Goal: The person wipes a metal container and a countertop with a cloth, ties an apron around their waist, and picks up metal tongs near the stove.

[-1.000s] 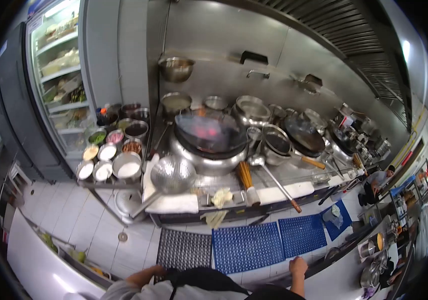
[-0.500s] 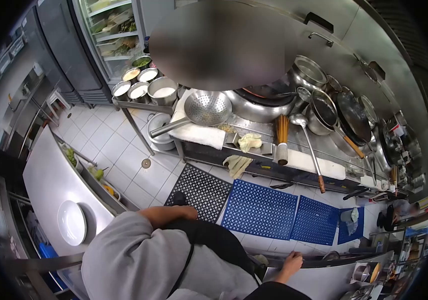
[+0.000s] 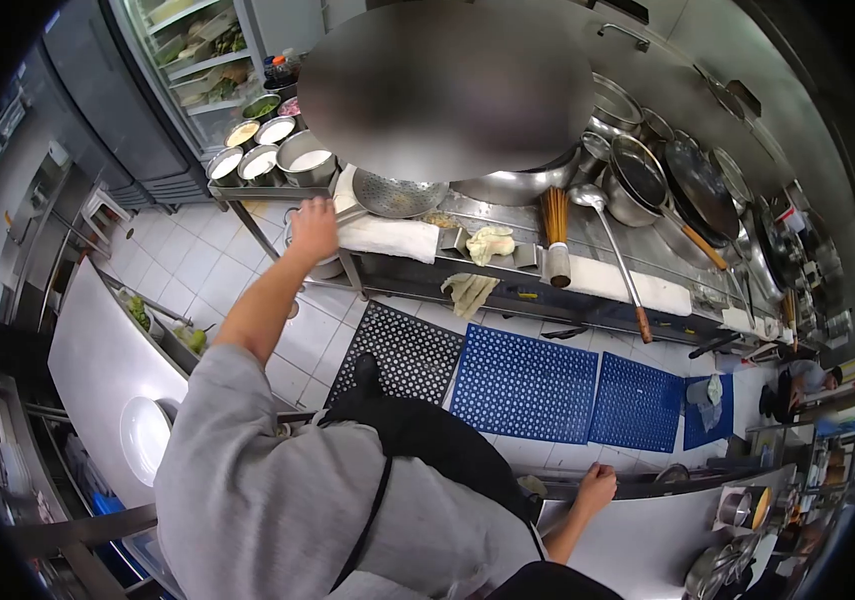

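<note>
My left hand (image 3: 314, 229) is closed around the handle of a large perforated strainer (image 3: 400, 195), at the counter's left front corner. The strainer's bowl rests beside a folded white towel (image 3: 388, 238), its upper part covered by a blurred patch. My right hand (image 3: 598, 487) is a loose fist at the edge of the steel worktop (image 3: 638, 530), with nothing visible in it. Between the two, farther forward, are a bamboo brush (image 3: 556, 235), a crumpled cloth (image 3: 490, 244) and a long-handled ladle (image 3: 613, 250).
Metal containers (image 3: 260, 163) of white and coloured ingredients stand at the upper left. Pans (image 3: 638, 180) line the right of the stove. A white plate (image 3: 144, 440) lies on the left worktop. Blue mats (image 3: 526, 382) cover the floor; a person (image 3: 803, 385) is at the far right.
My left hand has moved from near my waist forward to the strainer's handle and closed on it. My right hand stays near the worktop edge. The view has tilted down since the first frame.
</note>
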A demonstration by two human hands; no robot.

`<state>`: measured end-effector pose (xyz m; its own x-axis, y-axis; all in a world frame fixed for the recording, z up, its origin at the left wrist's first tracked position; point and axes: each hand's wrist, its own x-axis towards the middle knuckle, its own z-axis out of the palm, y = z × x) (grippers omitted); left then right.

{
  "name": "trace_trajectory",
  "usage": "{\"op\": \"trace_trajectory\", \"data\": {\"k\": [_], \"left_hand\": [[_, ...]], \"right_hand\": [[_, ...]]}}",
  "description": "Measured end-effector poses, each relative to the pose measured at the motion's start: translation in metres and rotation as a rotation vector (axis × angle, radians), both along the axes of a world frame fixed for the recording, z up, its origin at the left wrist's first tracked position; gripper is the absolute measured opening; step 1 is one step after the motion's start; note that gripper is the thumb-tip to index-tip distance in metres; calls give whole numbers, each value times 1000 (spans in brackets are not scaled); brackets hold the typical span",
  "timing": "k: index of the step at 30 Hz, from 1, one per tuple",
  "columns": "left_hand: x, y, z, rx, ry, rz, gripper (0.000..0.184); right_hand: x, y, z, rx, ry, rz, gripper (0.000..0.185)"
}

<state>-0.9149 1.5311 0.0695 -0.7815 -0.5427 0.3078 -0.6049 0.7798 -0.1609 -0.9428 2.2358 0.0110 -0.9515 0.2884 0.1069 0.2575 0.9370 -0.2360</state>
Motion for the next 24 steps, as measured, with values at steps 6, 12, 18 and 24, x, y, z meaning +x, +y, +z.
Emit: {"op": "trace_trajectory", "data": {"k": [6, 12, 18, 24], "left_hand": [[0, -39, 4, 283, -262, 125, 26], [1, -35, 3, 123, -144, 156, 27], [10, -25, -16, 149, -143, 113, 33], [7, -23, -14, 343, -187, 162, 34]], "right_hand": [[-1, -1, 0, 2, -21, -31, 21], [1, -3, 6, -8, -64, -30, 24], [-2, -5, 10, -13, -130, -92, 24], [-1, 4, -7, 78, -88, 2, 25]]}}
